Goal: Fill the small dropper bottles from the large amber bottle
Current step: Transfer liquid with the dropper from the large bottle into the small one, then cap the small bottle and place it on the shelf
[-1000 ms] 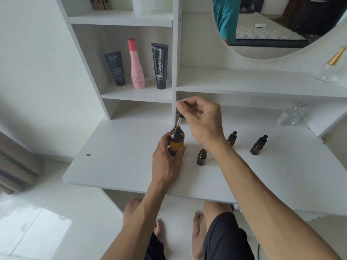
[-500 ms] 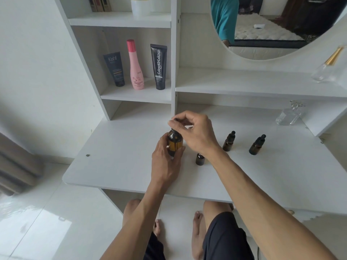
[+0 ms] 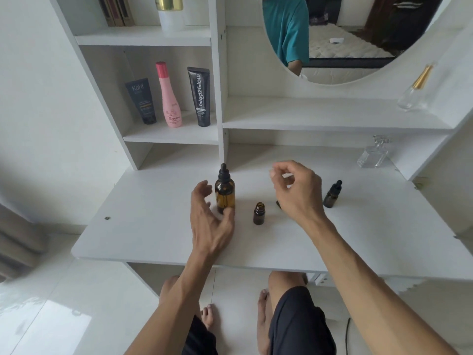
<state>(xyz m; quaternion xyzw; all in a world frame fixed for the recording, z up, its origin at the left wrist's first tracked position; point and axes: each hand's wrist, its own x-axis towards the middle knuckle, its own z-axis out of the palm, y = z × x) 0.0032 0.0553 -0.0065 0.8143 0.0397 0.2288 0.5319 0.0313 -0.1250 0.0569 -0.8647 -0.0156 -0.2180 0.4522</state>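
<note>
The large amber bottle (image 3: 225, 193) stands upright on the white table (image 3: 153, 221) with its black dropper cap on. My left hand (image 3: 208, 219) hovers just left of it, fingers relaxed and spread, holding nothing. A small uncapped amber bottle (image 3: 259, 213) stands to the right of the large one. My right hand (image 3: 297, 190) floats above the table with fingers loosely curled and empty; it hides most of a second small bottle (image 3: 278, 204). A third small bottle (image 3: 332, 194), capped with a dropper, stands further right.
On the left shelf stand a dark tube (image 3: 141, 101), a pink bottle (image 3: 169, 96) and a black tube (image 3: 201, 97). A clear glass bottle (image 3: 372, 156) sits at the table's back right, another (image 3: 414, 92) on the shelf above. A round mirror (image 3: 358, 34) hangs behind.
My right hand put the dropper back into the large bottle and closed it, then lifted away to the right. My left hand let go of the large bottle and opened.
</note>
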